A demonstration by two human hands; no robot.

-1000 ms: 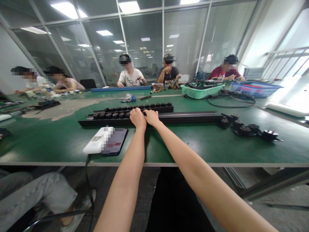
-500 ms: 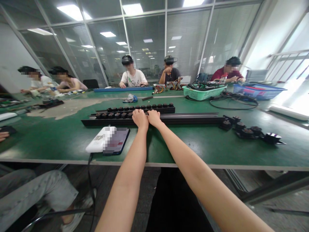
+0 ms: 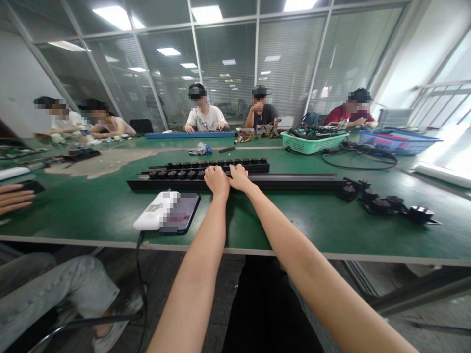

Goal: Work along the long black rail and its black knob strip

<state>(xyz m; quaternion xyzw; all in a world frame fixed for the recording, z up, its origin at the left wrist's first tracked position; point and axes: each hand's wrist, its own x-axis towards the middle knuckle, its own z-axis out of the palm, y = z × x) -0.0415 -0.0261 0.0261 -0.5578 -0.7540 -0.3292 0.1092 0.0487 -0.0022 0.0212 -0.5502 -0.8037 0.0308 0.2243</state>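
A glass-partitioned room extends far beyond the fingers, and a green-topped work surface point(image 3: 81, 211) is spread out beneath them. Five seated co-workers point(image 3: 206, 116) are seen along the far side of the surface, well beyond the fingers. Far ahead and to the right of the fingers, a green plastic basket point(image 3: 314, 143) filled with cables is placed, with a blue basket point(image 3: 399, 142) further right and a loop of black cable point(image 3: 360, 163) lying between and in front of them.

A long black aluminium rail point(image 3: 294, 184) is laid across the surface directly under the fingers. Just beyond the fingers and parallel to the rail, a black bar point(image 3: 235, 168) is set, with a row of round black parts point(image 3: 191, 166) mounted along it. Well to the right of the fingers, a cluster of black mounted parts point(image 3: 380, 205) is gathered near the rail's right end. Just left of the fingers and nearer the surface edge, a white device point(image 3: 154, 211) is placed against a dark phone point(image 3: 186, 213), whose screen is blurred. A co-worker's hand point(image 3: 14, 198) is seen at the far left edge.

The left hand point(image 3: 217, 180) and right hand point(image 3: 239, 177) are placed side by side on the rail, touching each other. Their fingers point(image 3: 215, 169) are curved down over it; whether the rail is gripped cannot be told.
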